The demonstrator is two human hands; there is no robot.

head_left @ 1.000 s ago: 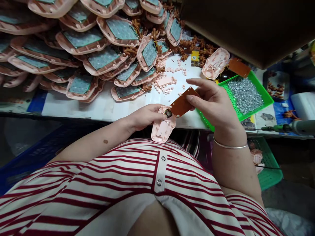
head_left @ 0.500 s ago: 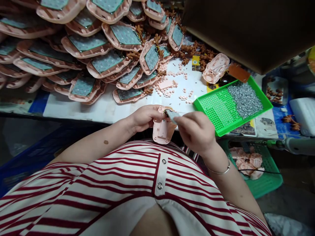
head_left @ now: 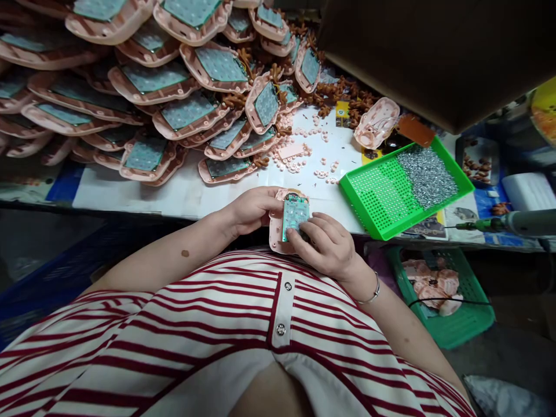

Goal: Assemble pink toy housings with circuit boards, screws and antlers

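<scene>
My left hand is closed around the left edge of a small pink plastic shell, with the thumb on its upper part. A green circuit board covered by a pale bubbled sheet lies face up over the open inside of the shell. My right hand has its fingers on the lower right part of the board, the thumb or fingertip on its lower edge. Its fingers hide that corner. Shell and board are just in front of the table edge, above my lap.
Pink shells with boards are stacked at left. Small pink parts lie on the white table. A green tray of screws stands at right, beside an electric screwdriver. Below is a green basket; a cardboard box overhangs.
The board has gone from raised on edge at the shell's top to lying flat over it. My right hand has moved down and left with it. The screwdriver shows further into view.
</scene>
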